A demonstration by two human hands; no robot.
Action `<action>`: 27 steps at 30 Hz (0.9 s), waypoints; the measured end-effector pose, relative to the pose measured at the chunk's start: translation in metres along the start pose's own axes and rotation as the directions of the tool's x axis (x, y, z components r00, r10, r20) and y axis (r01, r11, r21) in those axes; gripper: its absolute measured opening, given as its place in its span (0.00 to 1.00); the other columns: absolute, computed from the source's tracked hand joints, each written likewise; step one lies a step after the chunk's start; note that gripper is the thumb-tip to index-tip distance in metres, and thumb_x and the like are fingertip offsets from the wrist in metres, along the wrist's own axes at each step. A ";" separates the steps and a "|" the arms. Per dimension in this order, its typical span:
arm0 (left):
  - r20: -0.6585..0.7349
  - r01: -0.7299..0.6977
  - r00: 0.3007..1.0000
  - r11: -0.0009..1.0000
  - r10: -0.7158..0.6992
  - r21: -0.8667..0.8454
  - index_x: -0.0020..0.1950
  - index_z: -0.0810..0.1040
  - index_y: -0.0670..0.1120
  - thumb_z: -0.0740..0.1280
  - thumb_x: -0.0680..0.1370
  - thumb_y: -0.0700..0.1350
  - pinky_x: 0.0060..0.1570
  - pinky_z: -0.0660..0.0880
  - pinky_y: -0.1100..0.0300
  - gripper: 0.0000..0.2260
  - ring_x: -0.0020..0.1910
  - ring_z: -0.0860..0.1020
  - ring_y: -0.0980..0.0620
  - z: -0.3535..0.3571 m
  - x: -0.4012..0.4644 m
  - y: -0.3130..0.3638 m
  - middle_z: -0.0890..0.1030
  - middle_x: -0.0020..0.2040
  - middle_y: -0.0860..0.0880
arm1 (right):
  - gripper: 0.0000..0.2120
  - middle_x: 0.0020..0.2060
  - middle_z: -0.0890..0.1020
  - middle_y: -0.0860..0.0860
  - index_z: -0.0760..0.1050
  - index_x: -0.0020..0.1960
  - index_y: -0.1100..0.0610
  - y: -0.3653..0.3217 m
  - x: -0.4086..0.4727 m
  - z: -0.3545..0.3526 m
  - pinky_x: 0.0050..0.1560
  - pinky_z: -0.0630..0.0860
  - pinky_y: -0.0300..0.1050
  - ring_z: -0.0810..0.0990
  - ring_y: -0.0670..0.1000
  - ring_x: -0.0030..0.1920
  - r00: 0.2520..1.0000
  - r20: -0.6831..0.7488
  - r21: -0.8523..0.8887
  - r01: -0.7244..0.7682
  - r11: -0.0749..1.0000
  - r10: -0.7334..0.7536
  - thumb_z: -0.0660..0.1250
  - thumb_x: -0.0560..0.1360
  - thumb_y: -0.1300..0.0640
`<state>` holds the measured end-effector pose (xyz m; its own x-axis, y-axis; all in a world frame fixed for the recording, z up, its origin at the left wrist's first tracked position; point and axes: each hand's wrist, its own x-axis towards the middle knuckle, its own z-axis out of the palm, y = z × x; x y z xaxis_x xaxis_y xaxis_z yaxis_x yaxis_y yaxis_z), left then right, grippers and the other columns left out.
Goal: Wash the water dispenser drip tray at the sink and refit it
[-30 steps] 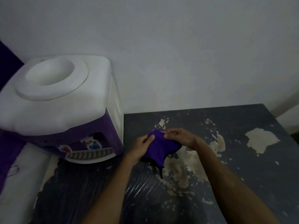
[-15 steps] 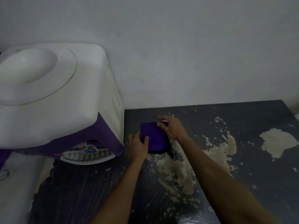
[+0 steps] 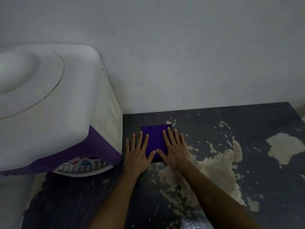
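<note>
A white and purple water dispenser [image 3: 54, 103] stands at the left against the wall. Its pale slotted drip tray [image 3: 82, 168] sits fitted under the taps at the dispenser's front. Just right of the dispenser a folded purple cloth [image 3: 155, 141] lies flat on the dark table [image 3: 247, 123]. My left hand [image 3: 137, 154] lies flat with straight fingers over the cloth's left edge. My right hand [image 3: 175, 151] lies flat over its right edge, fingers spread. The two thumbs nearly meet on the cloth.
The table's dark surface is peeling, with pale bare patches [image 3: 287, 147] to the right and in front of my hands. A plain white wall [image 3: 181, 55] rises directly behind. The table's right edge shows at the far right.
The cloth went from being folded between both hands above the table to lying flat on it. Both hands opened out and now press it down with straight fingers.
</note>
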<state>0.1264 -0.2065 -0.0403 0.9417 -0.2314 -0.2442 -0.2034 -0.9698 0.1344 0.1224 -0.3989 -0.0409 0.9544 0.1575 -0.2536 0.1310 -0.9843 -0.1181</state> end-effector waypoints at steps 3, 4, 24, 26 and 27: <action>-0.023 -0.009 1.000 1.000 0.009 0.012 0.77 0.34 0.53 0.34 0.74 0.71 0.73 0.34 0.42 0.37 0.77 0.36 0.42 0.004 -0.001 0.001 0.35 0.78 0.48 | 0.43 0.78 0.35 0.54 0.34 0.79 0.53 0.003 -0.001 -0.001 0.77 0.34 0.57 0.34 0.58 0.78 1.000 0.001 -0.010 0.005 1.000 -0.005 0.39 0.76 0.27; -0.031 -0.014 0.999 1.000 0.014 0.015 0.78 0.35 0.53 0.35 0.74 0.71 0.73 0.35 0.42 0.37 0.77 0.37 0.42 0.004 -0.001 0.000 0.36 0.78 0.47 | 0.43 0.78 0.35 0.54 0.34 0.79 0.53 0.003 0.000 -0.001 0.76 0.34 0.57 0.35 0.58 0.78 1.000 0.005 -0.009 0.008 1.000 -0.008 0.39 0.76 0.26; 0.024 -0.119 0.992 0.979 0.125 -0.163 0.71 0.69 0.48 0.57 0.81 0.52 0.60 0.70 0.55 0.19 0.62 0.71 0.48 -0.067 -0.083 -0.012 0.74 0.63 0.46 | 0.34 0.80 0.53 0.56 0.45 0.81 0.49 0.002 -0.076 -0.085 0.77 0.50 0.59 0.46 0.58 0.80 0.991 0.108 0.079 -0.087 0.993 0.078 0.46 0.81 0.35; 0.015 -0.143 0.989 0.969 0.149 -0.202 0.65 0.75 0.47 0.56 0.81 0.51 0.55 0.72 0.56 0.16 0.57 0.74 0.48 -0.077 -0.095 -0.013 0.77 0.58 0.46 | 0.33 0.79 0.54 0.56 0.46 0.81 0.49 -0.004 -0.092 -0.088 0.76 0.51 0.60 0.47 0.58 0.80 0.990 0.109 0.106 -0.105 0.989 0.093 0.48 0.81 0.36; 0.024 -0.147 0.987 0.964 0.156 -0.222 0.62 0.77 0.46 0.57 0.81 0.51 0.53 0.73 0.56 0.16 0.55 0.76 0.48 -0.081 -0.100 -0.014 0.78 0.56 0.45 | 0.33 0.79 0.55 0.57 0.47 0.81 0.49 -0.008 -0.099 -0.091 0.76 0.52 0.60 0.47 0.58 0.80 0.990 0.104 0.107 -0.103 0.989 0.092 0.49 0.81 0.36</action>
